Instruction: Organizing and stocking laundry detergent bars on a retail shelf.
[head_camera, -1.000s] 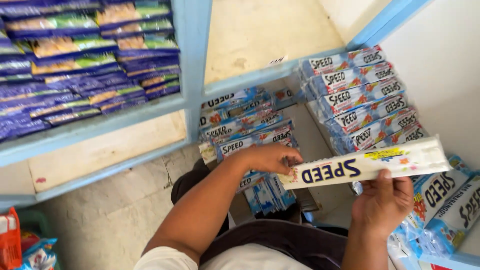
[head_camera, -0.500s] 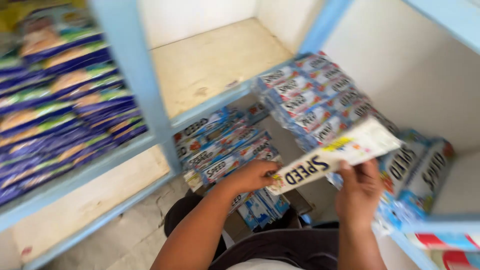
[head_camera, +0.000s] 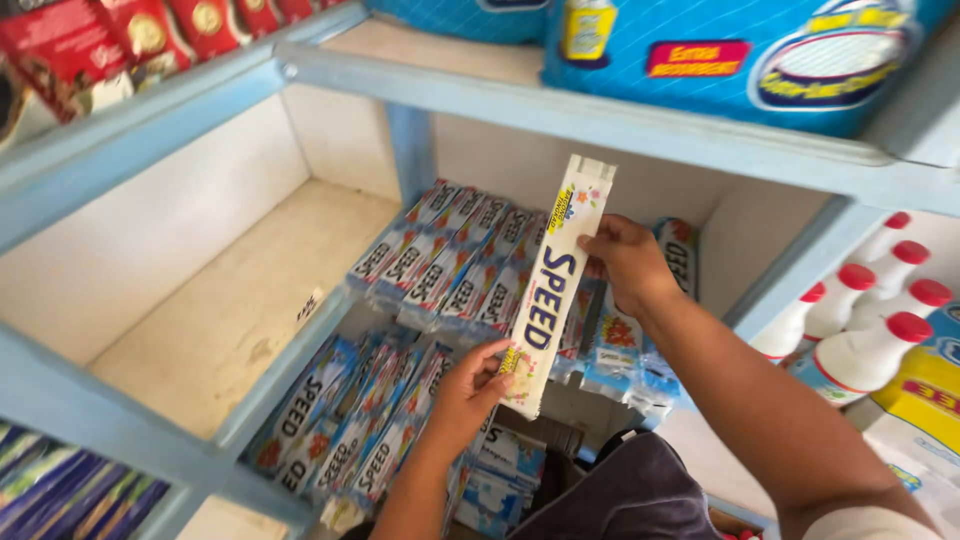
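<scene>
Both my hands hold one long white packet (head_camera: 553, 285) with blue lettering, tilted nearly upright in front of a blue shelf unit (head_camera: 600, 120). My left hand (head_camera: 468, 392) grips its lower end; my right hand (head_camera: 625, 260) grips its middle from the right side. Behind the packet, a row of similar blue-and-white packets (head_camera: 450, 262) lies stacked on the middle shelf. More of the same packets (head_camera: 350, 425) lie on the shelf below, close to my left hand.
The left part of the middle shelf (head_camera: 220, 320) shows bare board. White bottles with red caps (head_camera: 860, 320) stand at the right. A large blue bag (head_camera: 740, 50) sits on the top shelf, red packs (head_camera: 130, 40) at upper left.
The view has swung up and right along the shelves. The packet has turned from lying nearly level to standing nearly upright, still held in both hands, and is now raised before the middle shelf.
</scene>
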